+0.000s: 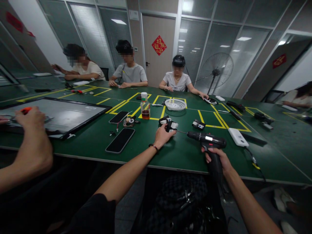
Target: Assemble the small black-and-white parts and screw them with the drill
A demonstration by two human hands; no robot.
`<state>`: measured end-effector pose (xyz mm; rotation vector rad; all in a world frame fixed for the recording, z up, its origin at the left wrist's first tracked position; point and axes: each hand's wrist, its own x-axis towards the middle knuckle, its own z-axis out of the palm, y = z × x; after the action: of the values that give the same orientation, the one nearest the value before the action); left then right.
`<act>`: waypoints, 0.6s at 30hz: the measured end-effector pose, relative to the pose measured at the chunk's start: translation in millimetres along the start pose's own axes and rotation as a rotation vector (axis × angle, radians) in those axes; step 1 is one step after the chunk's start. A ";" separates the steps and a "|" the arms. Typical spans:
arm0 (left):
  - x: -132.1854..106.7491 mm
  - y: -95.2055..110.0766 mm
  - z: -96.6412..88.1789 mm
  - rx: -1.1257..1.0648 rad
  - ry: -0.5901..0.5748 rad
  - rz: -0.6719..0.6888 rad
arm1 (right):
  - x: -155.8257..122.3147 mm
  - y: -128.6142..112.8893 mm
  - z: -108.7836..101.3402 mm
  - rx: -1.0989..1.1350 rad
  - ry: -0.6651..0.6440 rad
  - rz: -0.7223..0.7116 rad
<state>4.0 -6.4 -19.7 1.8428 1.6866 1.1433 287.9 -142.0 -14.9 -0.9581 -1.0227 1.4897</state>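
With a dark bracelet at its wrist, my left hand (163, 136) is closed on a small black-and-white part (172, 126) at the table's front. My right hand (220, 158) grips the handle of a black cordless drill (210, 139). The drill points left, and its long thin bit (181, 132) reaches to the part by my left fingertips; whether the tip touches it I cannot tell. Just behind my left hand lies another small black-and-white piece (163, 120). A similar black part with white and blue (198, 124) rests beyond the drill's chuck.
Left of my hands are two phones (120, 140) (118, 117), a small mechanism (129, 121) and a bottle of brown liquid (145, 109). A white basket (175, 104) stands behind; a white power bank (238, 137) lies right. A neighbour's hand (30, 118) works over a large panel (73, 112).
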 end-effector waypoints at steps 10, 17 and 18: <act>-2.8 4.2 -1.8 0.010 -0.005 0.007 | 1.2 -0.1 0.8 0.017 0.010 -0.027; -2.1 0.4 1.0 0.026 0.002 0.027 | -9.5 -10.8 12.8 0.027 0.013 -0.038; -2.2 0.4 0.9 0.026 -0.001 0.030 | -10.1 -11.5 13.7 0.029 0.014 -0.040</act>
<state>5.0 -8.4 -20.6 1.8898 1.6865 1.1374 279.9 -152.5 0.9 -0.9215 -1.0025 1.4592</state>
